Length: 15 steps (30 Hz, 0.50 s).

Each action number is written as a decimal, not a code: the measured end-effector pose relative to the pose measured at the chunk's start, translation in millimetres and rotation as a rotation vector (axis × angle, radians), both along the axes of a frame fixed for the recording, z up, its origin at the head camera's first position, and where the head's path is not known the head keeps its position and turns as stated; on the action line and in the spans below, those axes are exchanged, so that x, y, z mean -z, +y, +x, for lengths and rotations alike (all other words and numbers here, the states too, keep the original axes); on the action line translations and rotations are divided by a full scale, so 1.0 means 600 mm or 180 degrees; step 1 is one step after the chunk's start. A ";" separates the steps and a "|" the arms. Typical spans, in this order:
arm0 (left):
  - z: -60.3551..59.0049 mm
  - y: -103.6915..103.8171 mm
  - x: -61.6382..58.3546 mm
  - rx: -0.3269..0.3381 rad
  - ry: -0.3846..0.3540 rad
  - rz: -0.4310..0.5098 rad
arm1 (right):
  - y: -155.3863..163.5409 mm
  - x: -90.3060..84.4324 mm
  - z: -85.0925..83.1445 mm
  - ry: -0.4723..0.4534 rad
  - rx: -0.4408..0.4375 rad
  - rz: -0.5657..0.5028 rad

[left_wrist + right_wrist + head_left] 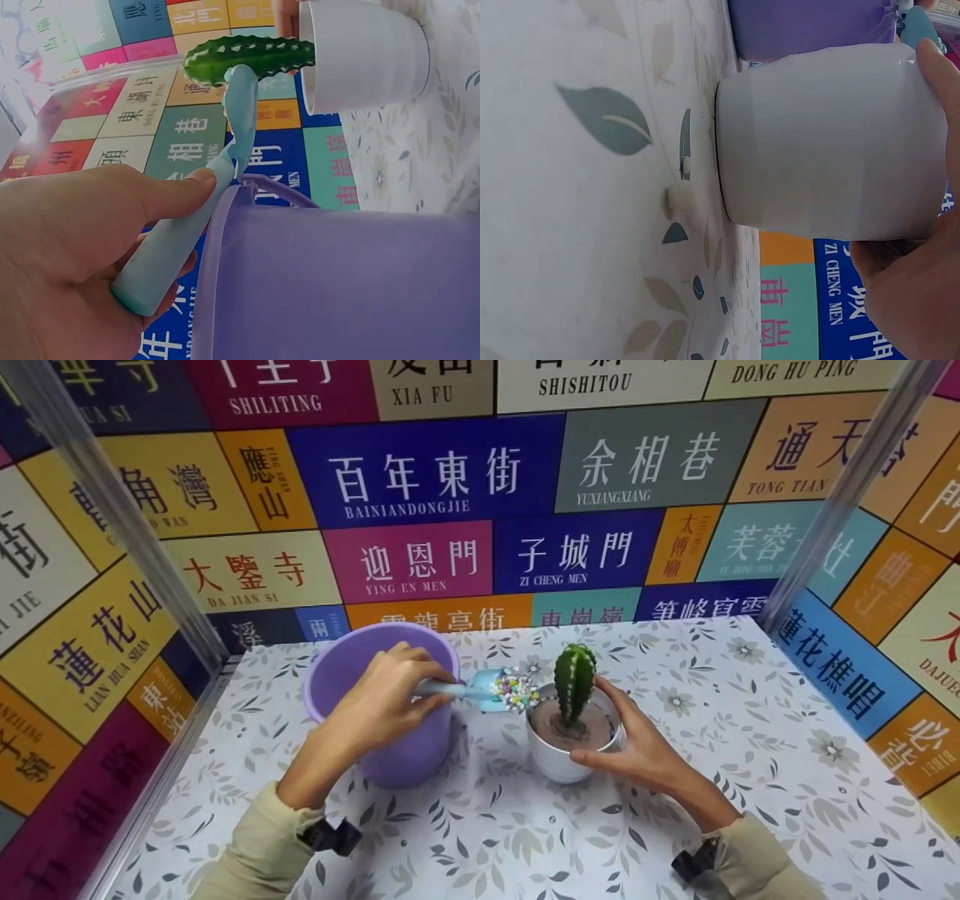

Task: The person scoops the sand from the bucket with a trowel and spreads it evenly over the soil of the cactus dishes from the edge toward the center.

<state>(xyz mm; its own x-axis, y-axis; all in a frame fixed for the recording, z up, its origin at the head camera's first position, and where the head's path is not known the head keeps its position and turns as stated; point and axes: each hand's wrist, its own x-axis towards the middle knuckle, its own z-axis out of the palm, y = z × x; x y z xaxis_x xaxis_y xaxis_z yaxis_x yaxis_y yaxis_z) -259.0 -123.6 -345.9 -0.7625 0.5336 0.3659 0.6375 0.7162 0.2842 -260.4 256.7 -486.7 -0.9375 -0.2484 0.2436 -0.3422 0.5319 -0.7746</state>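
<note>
A: Pebbles (pixel 514 691), small and multicoloured, are heaped on the bowl of a pale blue plastic scoop (pixel 480 691), which is gripped by its handle in the left hand (pixel 382 701) at the centre of the head view. The bowl is held at the left rim of a white round ceramic pot (pixel 559 759). A green ribbed cactus (pixel 574 681) stands upright in brown soil inside the pot.

B: And the right hand (pixel 637 746)?

A: Its fingers are curled round the pot's right side, and the pot is rested on the leaf-patterned table (pixel 675 825). A lilac plastic bucket (pixel 409 750) is seen just left of the pot, under the left wrist.

B: How would the step be done well?

A: Judging from this, the scoop would best be tipped slowly over the bare soil, kept off the cactus spines, with the pot held firm so nothing is spilled onto the table.

B: What is added by the wrist views?

A: The thumb pressed along the scoop's handle (pixel 180 240) is shown only in the left wrist view, at lower left; the pebbles are hidden there. The pot's base (pixel 727 150) flat on the table, and a small pale bit (pixel 679 199) lying beside it, are shown only in the right wrist view.
</note>
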 end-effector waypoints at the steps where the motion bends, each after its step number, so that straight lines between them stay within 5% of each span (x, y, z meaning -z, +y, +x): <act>1: 0.000 0.003 0.000 0.0001 0.0006 -0.0021 | 0.001 0.000 0.000 -0.0005 0.0012 0.0004; 15: -0.006 0.038 0.000 0.0123 0.0163 -0.0281 | 0.002 -0.002 0.000 -0.0010 0.0085 0.0053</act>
